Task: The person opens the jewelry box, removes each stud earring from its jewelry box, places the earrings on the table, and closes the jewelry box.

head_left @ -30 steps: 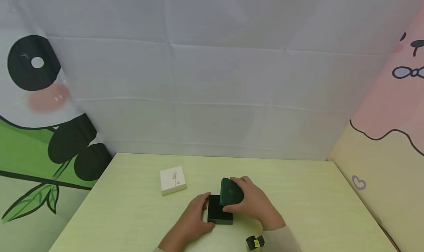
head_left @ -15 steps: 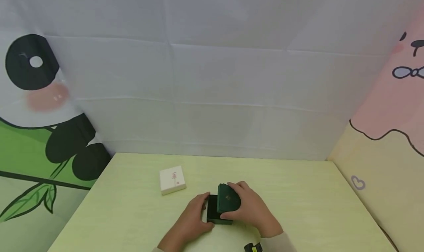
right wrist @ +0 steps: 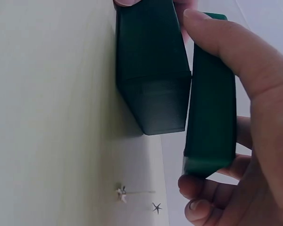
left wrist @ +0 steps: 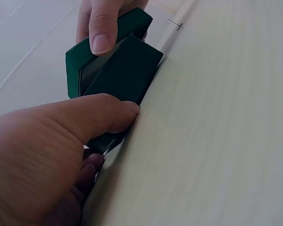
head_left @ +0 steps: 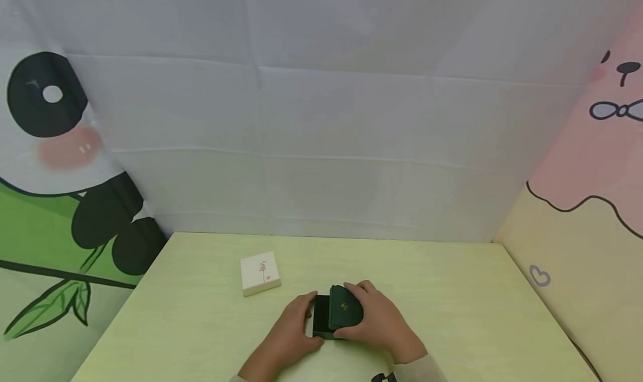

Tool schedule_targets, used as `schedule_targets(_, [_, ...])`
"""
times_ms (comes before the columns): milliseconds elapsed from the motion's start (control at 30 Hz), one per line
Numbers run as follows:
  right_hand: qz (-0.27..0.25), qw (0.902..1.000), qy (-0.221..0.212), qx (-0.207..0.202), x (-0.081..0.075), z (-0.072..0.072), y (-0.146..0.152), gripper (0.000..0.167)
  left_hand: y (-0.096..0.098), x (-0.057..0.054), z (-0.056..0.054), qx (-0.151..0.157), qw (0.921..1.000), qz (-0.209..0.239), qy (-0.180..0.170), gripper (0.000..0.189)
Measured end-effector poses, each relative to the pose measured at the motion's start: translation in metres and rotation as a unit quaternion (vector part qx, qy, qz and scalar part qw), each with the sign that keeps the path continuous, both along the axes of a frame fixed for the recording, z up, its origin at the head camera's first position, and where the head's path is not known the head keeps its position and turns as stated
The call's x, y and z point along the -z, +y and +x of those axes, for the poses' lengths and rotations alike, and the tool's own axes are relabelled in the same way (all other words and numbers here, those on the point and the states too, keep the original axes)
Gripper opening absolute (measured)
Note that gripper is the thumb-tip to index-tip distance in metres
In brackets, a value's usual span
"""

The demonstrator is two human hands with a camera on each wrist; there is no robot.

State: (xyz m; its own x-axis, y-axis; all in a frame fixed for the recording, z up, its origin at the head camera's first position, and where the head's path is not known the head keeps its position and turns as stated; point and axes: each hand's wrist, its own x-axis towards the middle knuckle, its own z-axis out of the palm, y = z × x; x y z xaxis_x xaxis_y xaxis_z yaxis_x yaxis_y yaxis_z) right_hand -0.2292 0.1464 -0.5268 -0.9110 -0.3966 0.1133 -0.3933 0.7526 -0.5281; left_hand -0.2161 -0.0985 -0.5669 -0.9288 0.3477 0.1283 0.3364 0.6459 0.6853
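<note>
In the head view, a dark green box base (head_left: 321,316) sits on the table near the front. My left hand (head_left: 287,333) grips it from the left, the thumb on the near side and the fingers at the far side. Over its right part is a green lid (head_left: 346,308) with a small gold mark. My right hand (head_left: 380,321) holds this lid between thumb and fingers. A narrow gap shows between the lid (right wrist: 211,103) and the box base (right wrist: 153,47) in the right wrist view. From the left wrist, the lid (left wrist: 74,66) looks tilted against the base (left wrist: 127,66).
A white square box (head_left: 260,273) with a pink flower print lies farther back, left of my hands. The pale yellow table (head_left: 452,292) meets a white cloth backdrop (head_left: 331,119) behind. Printed cartoon panels flank both sides.
My right hand has brought the green lid down and slightly left, nearer the box base. My left hand stays on the base, and the white box has not moved.
</note>
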Motion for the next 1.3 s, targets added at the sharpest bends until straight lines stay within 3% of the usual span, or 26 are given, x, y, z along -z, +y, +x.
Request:
schedule_targets(400, [0.005, 0.9998, -0.006, -0.017, 0.002, 0.006, -0.010, 0.102, -0.002, -0.008, 0.006, 0.005, 0.9998, 0.008, 0.019, 0.094])
schedule_targets(1300, [-0.009, 0.9987, 0.017, -0.046, -0.003, 0.011, -0.019, 0.096, 0.000, -0.013, 0.009, 0.000, 0.9999, 0.007, 0.010, 0.094])
